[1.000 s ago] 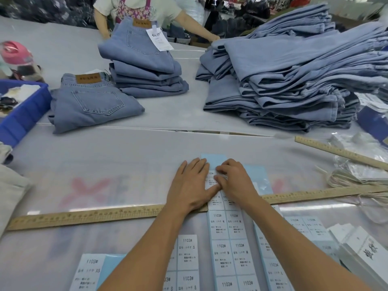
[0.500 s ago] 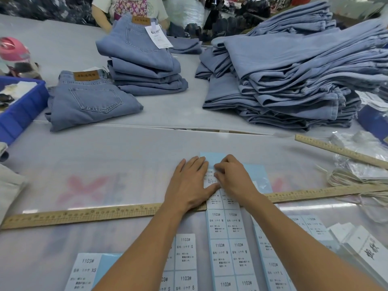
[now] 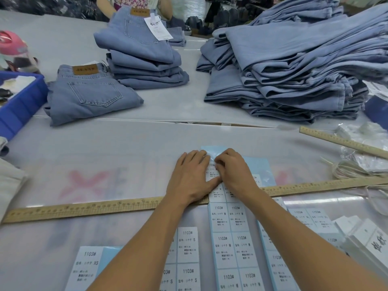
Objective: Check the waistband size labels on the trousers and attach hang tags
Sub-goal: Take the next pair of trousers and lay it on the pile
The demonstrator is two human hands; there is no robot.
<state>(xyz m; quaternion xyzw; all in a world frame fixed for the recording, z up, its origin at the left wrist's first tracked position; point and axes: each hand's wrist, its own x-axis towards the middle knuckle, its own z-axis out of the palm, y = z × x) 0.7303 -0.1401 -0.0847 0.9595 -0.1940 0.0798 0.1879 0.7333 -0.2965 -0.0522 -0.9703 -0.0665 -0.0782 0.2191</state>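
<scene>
The M sticker sheet (image 3: 230, 227) lies near the front edge of the worktop (image 3: 126, 148), running away from the person across the long wooden ruler (image 3: 84, 207). At its far end the left hand (image 3: 192, 177) lies flat, fingers straight and together, pressing the sheet down, while the right hand (image 3: 233, 172) curls its fingers and picks at a label there. Further sheets marked S (image 3: 188, 257) and XS (image 3: 88, 267) lie to the left. Folded jeans (image 3: 90, 95) and a tagged stack (image 3: 144, 57) sit toward the far left, with a big pile of trousers (image 3: 294, 66) at the far right.
</scene>
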